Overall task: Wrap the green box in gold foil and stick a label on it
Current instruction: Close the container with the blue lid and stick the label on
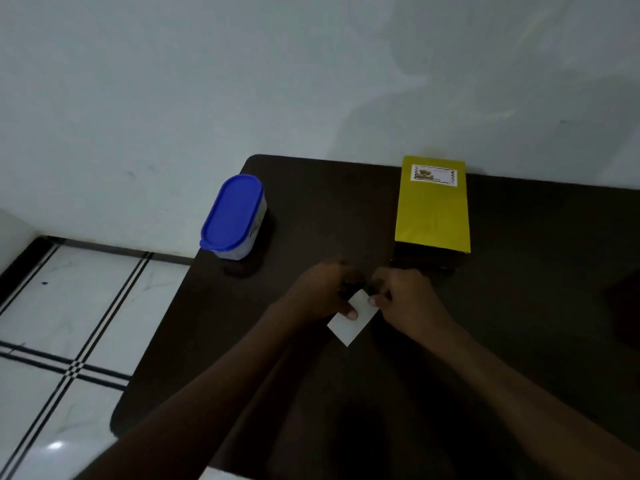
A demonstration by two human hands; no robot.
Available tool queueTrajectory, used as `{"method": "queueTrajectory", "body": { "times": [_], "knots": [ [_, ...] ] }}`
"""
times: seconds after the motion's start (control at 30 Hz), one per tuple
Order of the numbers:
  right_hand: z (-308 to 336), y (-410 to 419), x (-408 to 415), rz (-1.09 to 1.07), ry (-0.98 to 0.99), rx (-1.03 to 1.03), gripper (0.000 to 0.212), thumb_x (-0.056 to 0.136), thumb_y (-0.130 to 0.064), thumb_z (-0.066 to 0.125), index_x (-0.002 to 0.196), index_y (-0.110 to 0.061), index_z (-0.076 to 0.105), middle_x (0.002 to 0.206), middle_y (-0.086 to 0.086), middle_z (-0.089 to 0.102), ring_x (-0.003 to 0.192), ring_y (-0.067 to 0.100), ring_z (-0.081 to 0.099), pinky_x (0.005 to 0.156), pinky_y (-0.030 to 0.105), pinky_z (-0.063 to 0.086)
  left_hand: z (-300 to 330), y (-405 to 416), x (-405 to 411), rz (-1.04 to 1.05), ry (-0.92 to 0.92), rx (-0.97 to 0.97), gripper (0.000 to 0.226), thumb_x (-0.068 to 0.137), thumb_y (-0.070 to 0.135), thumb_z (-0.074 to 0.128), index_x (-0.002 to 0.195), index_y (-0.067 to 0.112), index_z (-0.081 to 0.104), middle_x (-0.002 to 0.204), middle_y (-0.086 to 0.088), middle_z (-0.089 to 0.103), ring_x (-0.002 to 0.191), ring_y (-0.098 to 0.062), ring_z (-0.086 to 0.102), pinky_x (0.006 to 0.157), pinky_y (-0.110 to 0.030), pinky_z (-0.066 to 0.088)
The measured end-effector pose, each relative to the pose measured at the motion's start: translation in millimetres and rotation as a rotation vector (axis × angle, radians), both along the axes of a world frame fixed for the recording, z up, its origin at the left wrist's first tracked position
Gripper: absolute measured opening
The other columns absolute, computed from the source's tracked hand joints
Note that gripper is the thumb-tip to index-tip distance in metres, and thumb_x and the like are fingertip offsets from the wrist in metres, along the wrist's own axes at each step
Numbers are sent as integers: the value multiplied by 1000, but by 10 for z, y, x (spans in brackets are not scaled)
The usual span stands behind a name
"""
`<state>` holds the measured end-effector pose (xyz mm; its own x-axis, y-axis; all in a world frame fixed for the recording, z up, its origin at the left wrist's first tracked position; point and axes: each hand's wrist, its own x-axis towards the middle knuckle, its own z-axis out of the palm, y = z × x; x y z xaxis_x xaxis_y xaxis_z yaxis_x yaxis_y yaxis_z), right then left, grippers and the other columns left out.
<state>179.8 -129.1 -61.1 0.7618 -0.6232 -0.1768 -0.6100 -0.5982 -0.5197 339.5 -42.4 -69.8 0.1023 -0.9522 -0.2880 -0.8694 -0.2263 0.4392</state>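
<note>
A box wrapped in gold foil (433, 213) lies flat at the back right of the dark table (519, 306), against the wall. A printed label (434, 174) is stuck near its far end. In front of the box, over the table's middle, both my hands hold a small white piece of paper (351, 322). My left hand (322, 294) pinches its left side, thumb on top. My right hand (405, 301) pinches its upper right corner. The light is dim and the fingertips are hard to make out.
A translucent oval container with a blue lid (232, 216) stands at the table's back left edge. A white wall runs behind the table. White floor tiles with black lines (69, 323) lie to the left, below the table edge.
</note>
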Motion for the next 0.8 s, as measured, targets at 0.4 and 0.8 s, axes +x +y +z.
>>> {"method": "queueTrajectory", "body": {
  "times": [0.4, 0.8],
  "knots": [
    [-45, 111, 190, -309, -267, 115, 17, 85, -12, 71, 71, -19, 64, 69, -5, 64, 67, 10, 64, 58, 29, 53, -34, -53, -145, 591, 303, -291, 2, 81, 11, 74, 82, 12, 76, 77, -2, 74, 67, -11, 69, 67, -30, 59],
    [1354, -203, 320, -624, -762, 491, 7, 76, -17, 82, 75, -21, 77, 78, 1, 75, 78, 19, 72, 81, 42, 60, 1495, -325, -39, 554, 1068, -504, 24, 88, -1, 65, 111, -8, 68, 106, -21, 71, 96, -21, 69, 85, -27, 57]
  ]
}}
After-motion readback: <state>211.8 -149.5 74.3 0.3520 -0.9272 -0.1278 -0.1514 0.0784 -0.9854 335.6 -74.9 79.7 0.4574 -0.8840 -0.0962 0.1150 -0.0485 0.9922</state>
